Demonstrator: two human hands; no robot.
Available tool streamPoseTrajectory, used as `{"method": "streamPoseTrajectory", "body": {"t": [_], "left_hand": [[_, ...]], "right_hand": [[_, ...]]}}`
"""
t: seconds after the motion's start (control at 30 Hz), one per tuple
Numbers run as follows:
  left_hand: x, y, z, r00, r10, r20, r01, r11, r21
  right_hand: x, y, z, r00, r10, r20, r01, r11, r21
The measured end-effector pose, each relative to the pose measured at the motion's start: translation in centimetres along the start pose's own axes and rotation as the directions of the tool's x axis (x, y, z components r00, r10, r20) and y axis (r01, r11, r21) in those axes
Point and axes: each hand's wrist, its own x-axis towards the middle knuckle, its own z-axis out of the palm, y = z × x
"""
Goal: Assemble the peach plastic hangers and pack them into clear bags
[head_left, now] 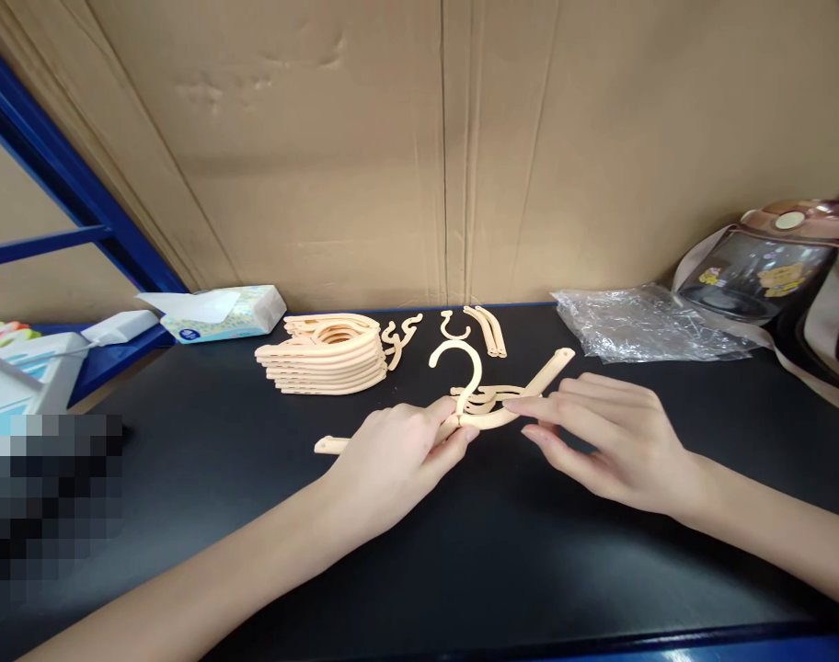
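The hanger stack [323, 370] looks like smooth, matt plastic, as does the hanger [489, 421] to its right. Behind the stack is matt, dented cardboard [323, 175]; to its left, a smooth, soft-sheened tissue pack [230, 317]; well to its right, crinkled, glossy clear film [644, 324] and a shiny, see-through bottle [754, 271]. Beneath it, the tabletop [502, 570] has a smooth satin sheen.

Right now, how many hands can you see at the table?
2: the left hand pinches the hanger near the base of its hook; the right hand is at the hanger's right side. The pixelated patch at lower left could hide more.
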Motion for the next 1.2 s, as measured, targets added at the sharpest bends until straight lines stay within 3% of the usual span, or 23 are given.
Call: {"method": "streamPoseTrajectory", "body": {"t": [0.17,0.4,0.57,0.73,0.93,1.2], "left_hand": [[-0.1,0.2,0.5,0.998,0.052,-0.027,-0.048,0.991,0.125],[-0.4,0.5,1.1,0.985,0.164,-0.048,-0.145,0.949,0.280],[-0.4,0.2,0.9,0.971,0.236,-0.044,-0.214,0.933,0.290],[-0.3,-0.5,0.6,0.958,0.281,-0.058,-0.261,0.939,0.225],[0.0,-1.1,0.4,0.935,0.350,-0.053,-0.332,0.919,0.210],[0.3,-1.5,0.2,0.914,0.399,-0.070,-0.372,0.896,0.242]], "right_hand": [[0.1,0.6,1.0,0.996,0.044,0.083,-0.054,0.991,0.122],[0.2,0.3,0.8,0.991,0.010,0.130,-0.036,0.979,0.199],[0.2,0.1,0.7,0.987,0.021,0.159,-0.055,0.975,0.214],[0.3,0.5,0.7,0.973,0.176,0.151,-0.204,0.958,0.203],[0.2,1.6,0.8,0.893,0.413,0.182,-0.441,0.884,0.156],[0.1,1.7,1.0,0.908,0.324,0.266,-0.359,0.929,0.094]]}}
